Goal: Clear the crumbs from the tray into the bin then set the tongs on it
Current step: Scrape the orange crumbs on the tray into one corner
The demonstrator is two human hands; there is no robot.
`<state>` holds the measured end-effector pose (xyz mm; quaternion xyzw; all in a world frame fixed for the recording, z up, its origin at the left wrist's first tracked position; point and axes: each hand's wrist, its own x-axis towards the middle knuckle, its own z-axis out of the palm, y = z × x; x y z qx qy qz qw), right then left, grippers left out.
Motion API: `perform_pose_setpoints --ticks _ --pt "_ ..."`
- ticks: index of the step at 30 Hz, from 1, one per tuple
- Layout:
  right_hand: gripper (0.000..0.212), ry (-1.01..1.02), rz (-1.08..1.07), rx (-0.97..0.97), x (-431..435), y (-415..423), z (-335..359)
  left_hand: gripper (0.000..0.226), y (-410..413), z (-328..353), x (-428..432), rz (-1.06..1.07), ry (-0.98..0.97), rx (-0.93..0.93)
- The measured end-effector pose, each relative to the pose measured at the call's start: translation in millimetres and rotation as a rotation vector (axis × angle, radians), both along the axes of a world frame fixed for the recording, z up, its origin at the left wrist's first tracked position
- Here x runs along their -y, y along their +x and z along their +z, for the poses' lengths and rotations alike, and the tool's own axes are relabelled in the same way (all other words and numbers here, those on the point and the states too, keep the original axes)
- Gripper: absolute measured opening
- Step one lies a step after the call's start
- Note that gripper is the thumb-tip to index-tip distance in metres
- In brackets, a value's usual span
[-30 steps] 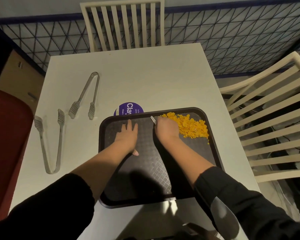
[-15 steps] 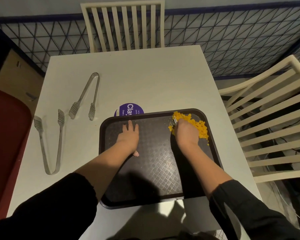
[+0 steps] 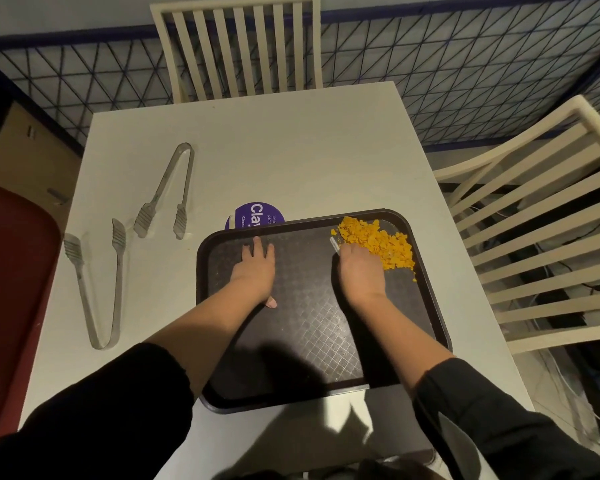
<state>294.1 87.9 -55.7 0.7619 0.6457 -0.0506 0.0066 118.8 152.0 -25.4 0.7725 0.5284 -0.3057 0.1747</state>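
Two tongs [image 3: 118,233] lie at the bench's [image 3: 291,150] left edge, one purple sticker [image 3: 253,214] behind the tray [image 3: 309,323]. The left hand [image 3: 255,268] lies flat on it; the right hand [image 3: 359,271] grips a pale strip [image 3: 335,243] at the crumbs [image 3: 378,242].

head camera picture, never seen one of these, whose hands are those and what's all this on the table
No machine here: a person wears one wide-angle camera on the head, looking down at their own bare hands. This is the only view. A white table holds a dark tray with a heap of orange crumbs in its far right corner. The left hand lies flat on the tray. The right hand sits beside the crumbs, gripping a small pale strip; I cannot tell what it is. Left of the tray, untouched, lie the near tongs and the far tongs. A purple sticker peeks out behind the tray. No bin shows.
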Motion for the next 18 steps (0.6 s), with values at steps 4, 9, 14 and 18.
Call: perform_pose_setpoints --ticks 4,9,14,18 --pt "0.019 0.002 -0.076 0.001 5 21 -3 0.118 1 -1 0 -0.004 0.004 0.001" --pt "0.009 0.074 -0.068 -0.070 3 7 -3 0.120 1 -2 0 -0.004 0.007 0.004" --pt "0.017 0.049 0.036 -0.075 -25 -24 5 0.119 0 -3 -1 -0.005 0.013 0.002" --pt "0.025 -0.031 -0.005 -0.009 -26 -6 4 0.119 -1 -2 -1 -0.004 0.009 0.006"
